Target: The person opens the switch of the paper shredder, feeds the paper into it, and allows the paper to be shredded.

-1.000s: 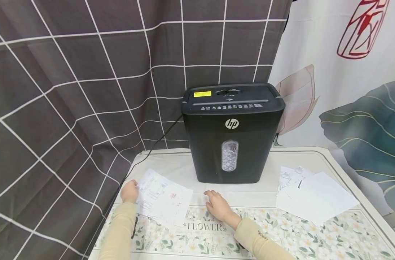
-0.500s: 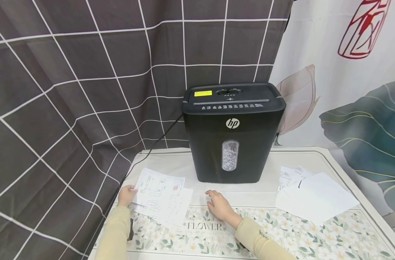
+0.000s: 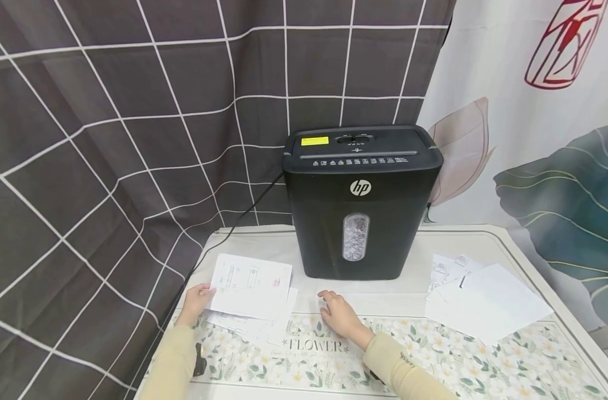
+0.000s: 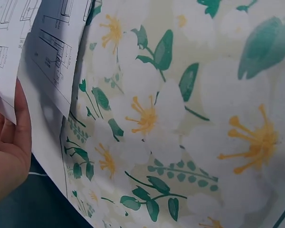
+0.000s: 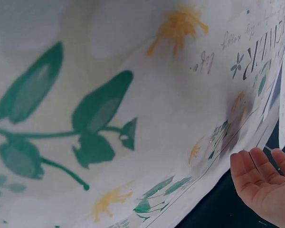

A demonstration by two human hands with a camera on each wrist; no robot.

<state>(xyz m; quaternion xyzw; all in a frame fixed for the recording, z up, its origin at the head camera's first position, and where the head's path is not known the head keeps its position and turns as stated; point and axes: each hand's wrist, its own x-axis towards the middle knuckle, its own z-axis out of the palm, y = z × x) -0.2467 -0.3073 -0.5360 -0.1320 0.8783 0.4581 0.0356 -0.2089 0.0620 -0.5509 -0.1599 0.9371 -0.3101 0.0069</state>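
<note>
My left hand pinches the left edge of a printed sheet of paper, which bears line drawings and a small red stamp. That sheet is lifted over other papers on the table. In the left wrist view, the fingers of the left hand lie behind the sheet, the thumb at its front; a second sheet shows beyond it. My right hand holds nothing, close over the tablecloth before the shredder. In the right wrist view its fingers are loosely bent.
A black HP paper shredder stands at the back middle, paper shreds visible through its window. Its cord runs off left. Loose papers lie at the right. A flowered tablecloth covers the table's front. A checked curtain hangs behind.
My left hand has drawn the top sheet slightly left and raised it toward me, so it lies flatter to view and more of the papers beneath show. The right hand has stayed put.
</note>
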